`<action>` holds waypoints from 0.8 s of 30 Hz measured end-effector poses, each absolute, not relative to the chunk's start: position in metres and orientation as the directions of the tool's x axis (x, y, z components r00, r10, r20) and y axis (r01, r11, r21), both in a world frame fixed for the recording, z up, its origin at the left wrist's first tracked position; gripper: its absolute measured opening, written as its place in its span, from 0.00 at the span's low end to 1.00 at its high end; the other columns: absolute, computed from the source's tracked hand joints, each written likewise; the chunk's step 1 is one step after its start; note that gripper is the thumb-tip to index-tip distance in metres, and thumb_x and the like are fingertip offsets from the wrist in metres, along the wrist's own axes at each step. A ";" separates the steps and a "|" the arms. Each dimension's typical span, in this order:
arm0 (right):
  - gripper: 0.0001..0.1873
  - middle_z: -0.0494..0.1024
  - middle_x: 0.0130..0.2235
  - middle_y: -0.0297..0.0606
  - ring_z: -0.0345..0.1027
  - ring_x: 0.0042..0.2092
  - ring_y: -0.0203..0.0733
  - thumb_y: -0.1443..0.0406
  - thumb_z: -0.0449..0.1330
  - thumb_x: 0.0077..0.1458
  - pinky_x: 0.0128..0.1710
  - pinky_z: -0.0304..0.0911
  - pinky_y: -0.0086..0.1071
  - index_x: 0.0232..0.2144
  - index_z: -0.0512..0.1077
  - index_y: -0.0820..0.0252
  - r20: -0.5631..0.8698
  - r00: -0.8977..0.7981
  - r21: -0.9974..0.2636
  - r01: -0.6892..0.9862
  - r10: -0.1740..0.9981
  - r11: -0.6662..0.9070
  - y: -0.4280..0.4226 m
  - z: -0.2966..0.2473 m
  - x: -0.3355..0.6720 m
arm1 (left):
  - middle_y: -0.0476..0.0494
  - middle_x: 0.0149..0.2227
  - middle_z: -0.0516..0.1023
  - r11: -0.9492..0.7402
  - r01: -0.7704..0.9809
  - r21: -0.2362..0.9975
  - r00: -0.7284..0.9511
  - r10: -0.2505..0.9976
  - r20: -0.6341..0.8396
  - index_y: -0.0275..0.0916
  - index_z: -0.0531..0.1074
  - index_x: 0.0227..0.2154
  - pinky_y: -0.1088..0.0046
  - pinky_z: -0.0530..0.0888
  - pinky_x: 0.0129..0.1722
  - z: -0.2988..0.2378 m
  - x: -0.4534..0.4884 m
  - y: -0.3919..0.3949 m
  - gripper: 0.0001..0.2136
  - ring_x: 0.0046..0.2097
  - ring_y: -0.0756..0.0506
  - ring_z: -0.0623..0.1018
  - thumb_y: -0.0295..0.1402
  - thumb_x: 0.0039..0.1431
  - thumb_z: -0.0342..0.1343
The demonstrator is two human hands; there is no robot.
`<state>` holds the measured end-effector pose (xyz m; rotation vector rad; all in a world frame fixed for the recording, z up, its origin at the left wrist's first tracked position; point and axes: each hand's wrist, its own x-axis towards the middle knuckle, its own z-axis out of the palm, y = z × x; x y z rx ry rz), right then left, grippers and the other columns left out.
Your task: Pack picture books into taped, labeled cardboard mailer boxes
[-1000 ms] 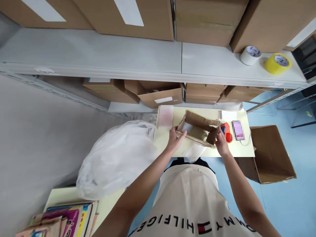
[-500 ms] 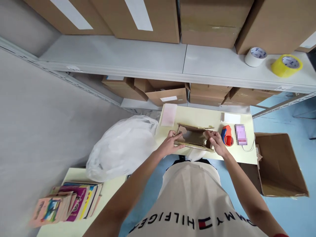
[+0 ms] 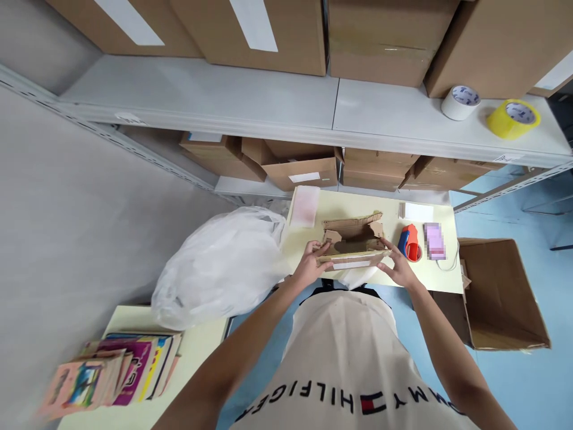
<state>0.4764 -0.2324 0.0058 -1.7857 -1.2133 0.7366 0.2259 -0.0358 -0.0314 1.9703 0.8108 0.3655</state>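
Note:
A small brown cardboard box (image 3: 353,242) lies on the pale yellow table (image 3: 358,209) in front of me, its flaps partly folded over the top. My left hand (image 3: 313,260) grips the box's left end, thumb and fingers pinched on the near flap. My right hand (image 3: 396,266) rests at the box's right end with fingers stretched along the near flap's edge. A red and blue tape dispenser (image 3: 409,243) sits just right of the box.
A pink sheet (image 3: 305,206), a white card (image 3: 416,212) and a blurred-out pink item (image 3: 433,240) lie on the table. A big white plastic bag (image 3: 219,266) bulges at left. An open carton (image 3: 501,292) stands at right. Colourful books (image 3: 116,373) are stacked near left. Tape rolls (image 3: 513,118) sit on the shelf.
The box's end flaps have been folded inward and the near long flap brought up. Both hands shifted from the box's ends toward its near edge.

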 end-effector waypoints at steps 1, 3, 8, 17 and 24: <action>0.26 0.67 0.63 0.49 0.60 0.65 0.57 0.46 0.59 0.56 0.63 0.58 0.52 0.49 0.76 0.56 -0.012 0.372 -0.872 0.451 0.928 -0.192 -0.229 0.005 0.477 | 0.42 0.51 0.65 -0.345 0.370 0.863 0.736 0.675 -0.045 0.46 0.75 0.51 0.60 0.72 0.57 -0.034 0.227 -0.035 0.21 0.50 0.42 0.74 0.40 0.53 0.64; 0.26 0.70 0.61 0.48 0.61 0.64 0.56 0.46 0.56 0.59 0.63 0.58 0.52 0.48 0.77 0.56 -0.005 0.405 -0.871 0.447 0.914 -0.203 -0.225 0.004 0.479 | 0.43 0.50 0.65 -0.365 0.323 0.873 0.726 0.687 0.019 0.47 0.76 0.50 0.59 0.71 0.58 -0.038 0.232 -0.032 0.18 0.51 0.43 0.74 0.40 0.55 0.63; 0.27 0.72 0.60 0.48 0.60 0.65 0.57 0.44 0.53 0.60 0.63 0.58 0.54 0.46 0.78 0.57 0.059 0.486 -0.867 0.458 0.872 -0.197 -0.227 -0.001 0.475 | 0.43 0.50 0.66 -0.425 0.266 0.865 0.725 0.680 0.111 0.47 0.76 0.48 0.59 0.71 0.58 -0.039 0.240 -0.029 0.17 0.53 0.42 0.73 0.42 0.56 0.61; 0.27 0.72 0.55 0.48 0.71 0.55 0.56 0.48 0.64 0.52 0.49 0.73 0.52 0.50 0.73 0.52 0.068 0.701 -0.886 0.370 0.709 -0.280 -0.241 -0.013 0.460 | 0.39 0.47 0.68 -0.420 0.304 0.855 0.700 0.707 0.099 0.42 0.78 0.33 0.59 0.73 0.54 -0.034 0.223 -0.046 0.14 0.48 0.41 0.75 0.46 0.61 0.55; 0.25 0.75 0.50 0.47 0.69 0.56 0.56 0.48 0.65 0.51 0.57 0.67 0.54 0.47 0.77 0.53 0.090 0.637 -0.899 0.383 0.765 -0.213 -0.216 -0.004 0.481 | 0.40 0.44 0.71 -0.408 0.205 0.890 0.692 0.704 0.163 0.45 0.79 0.40 0.58 0.73 0.54 -0.031 0.246 -0.036 0.14 0.48 0.41 0.76 0.45 0.62 0.53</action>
